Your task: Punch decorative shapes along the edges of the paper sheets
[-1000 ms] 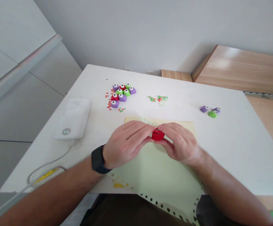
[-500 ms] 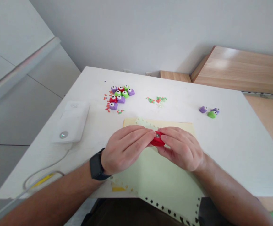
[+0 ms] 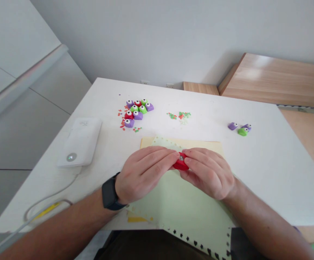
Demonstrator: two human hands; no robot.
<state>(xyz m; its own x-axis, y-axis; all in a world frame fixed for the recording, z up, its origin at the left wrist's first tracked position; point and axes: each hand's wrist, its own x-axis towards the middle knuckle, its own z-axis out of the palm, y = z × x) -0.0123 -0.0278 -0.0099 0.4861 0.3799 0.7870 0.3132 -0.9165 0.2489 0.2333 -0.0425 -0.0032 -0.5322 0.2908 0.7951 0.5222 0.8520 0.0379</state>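
A small red paper punch (image 3: pixel 180 163) is pinched between my left hand (image 3: pixel 143 173) and my right hand (image 3: pixel 208 172), fingertips of both closed on it. It sits over a pale green paper sheet (image 3: pixel 189 209) whose edges carry rows of punched shapes. Under that sheet lies a yellow sheet (image 3: pixel 216 145). My left wrist wears a dark watch (image 3: pixel 108 191).
On the white table (image 3: pixel 276 173): a cluster of several purple, green and red punches (image 3: pixel 137 109) with paper scraps, a scrap pile (image 3: pixel 182 116), three punches (image 3: pixel 240 128) at right, a white device (image 3: pixel 78 142) with cable at left. Wooden furniture (image 3: pixel 276 79) stands behind.
Both hands with the red punch have shifted slightly toward me and lower over the green sheet; the punch turned so its button side shows. The camera view drifted a little.
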